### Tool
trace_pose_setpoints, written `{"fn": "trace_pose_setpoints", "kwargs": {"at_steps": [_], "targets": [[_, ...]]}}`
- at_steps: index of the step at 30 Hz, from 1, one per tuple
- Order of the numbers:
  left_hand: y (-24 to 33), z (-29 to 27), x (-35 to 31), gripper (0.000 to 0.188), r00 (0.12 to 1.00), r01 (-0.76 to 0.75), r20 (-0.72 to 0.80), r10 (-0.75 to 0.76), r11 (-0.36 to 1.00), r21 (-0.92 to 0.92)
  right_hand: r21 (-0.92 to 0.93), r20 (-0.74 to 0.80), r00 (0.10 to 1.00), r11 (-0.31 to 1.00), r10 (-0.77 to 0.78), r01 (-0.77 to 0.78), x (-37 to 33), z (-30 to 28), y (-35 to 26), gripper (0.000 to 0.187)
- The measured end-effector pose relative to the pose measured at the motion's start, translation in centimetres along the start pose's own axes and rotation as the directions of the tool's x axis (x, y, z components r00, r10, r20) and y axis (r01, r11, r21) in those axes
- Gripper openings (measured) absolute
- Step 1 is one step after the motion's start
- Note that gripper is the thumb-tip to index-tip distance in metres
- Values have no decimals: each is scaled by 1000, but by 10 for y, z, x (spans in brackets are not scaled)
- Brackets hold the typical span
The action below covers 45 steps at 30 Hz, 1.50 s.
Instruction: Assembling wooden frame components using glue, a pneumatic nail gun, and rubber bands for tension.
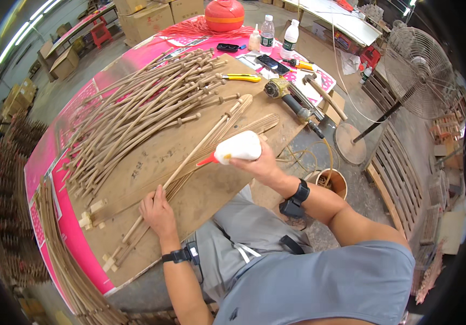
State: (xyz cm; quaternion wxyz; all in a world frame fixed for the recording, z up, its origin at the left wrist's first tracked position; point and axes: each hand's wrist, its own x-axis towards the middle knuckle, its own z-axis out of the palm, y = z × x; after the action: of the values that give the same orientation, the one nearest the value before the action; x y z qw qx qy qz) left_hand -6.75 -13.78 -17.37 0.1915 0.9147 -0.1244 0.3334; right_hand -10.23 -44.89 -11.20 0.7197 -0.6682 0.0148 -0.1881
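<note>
In my right hand (265,167) is a white squeeze bottle (241,146), tilted so its red nozzle points left and down over the work. My left hand (158,210) is closed around a long thin wooden rod (195,150) lying diagonally across the brown board (206,205) on the table. Beneath and beside this rod lie flat ribbed wooden strips (265,122) with rounded far ends. Small pale wooden blocks (86,220) sit at the near left ends. A large pile of wooden rods with knobbed ends (141,116) covers the board's far left.
Yellow-handled cutters (242,77), a power tool (292,105), a hammer (327,99), a phone (272,64) and bottles (290,40) lie or stand at the far right. A red round container (224,15) stands behind. A floor fan (419,76) and a bucket (338,185) are to the right.
</note>
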Motion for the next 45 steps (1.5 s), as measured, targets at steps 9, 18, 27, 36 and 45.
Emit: {"fn": "trace_pose_setpoints", "kwargs": {"at_steps": [9, 18, 27, 36, 45], "targets": [[3, 3, 5, 23, 999, -19, -43, 17, 999, -45, -364, 174, 953, 882, -250, 298, 9, 33, 4, 63], [4, 3, 5, 26, 999, 3, -49, -5, 999, -50, -348, 188, 940, 876, -283, 333, 14, 40, 21, 63], [7, 0, 5, 24, 999, 36, -30, -38, 998, -54, -365, 296, 924, 865, -243, 344, 15, 35, 16, 64], [7, 1, 6, 23, 999, 29, -42, -31, 998, -54, -428, 415, 850, 755, -325, 498, 14, 32, 7, 63], [8, -1, 7, 19, 999, 22, -46, -25, 998, -55, -217, 355, 907, 924, -225, 314, -12, 40, -15, 64]]}}
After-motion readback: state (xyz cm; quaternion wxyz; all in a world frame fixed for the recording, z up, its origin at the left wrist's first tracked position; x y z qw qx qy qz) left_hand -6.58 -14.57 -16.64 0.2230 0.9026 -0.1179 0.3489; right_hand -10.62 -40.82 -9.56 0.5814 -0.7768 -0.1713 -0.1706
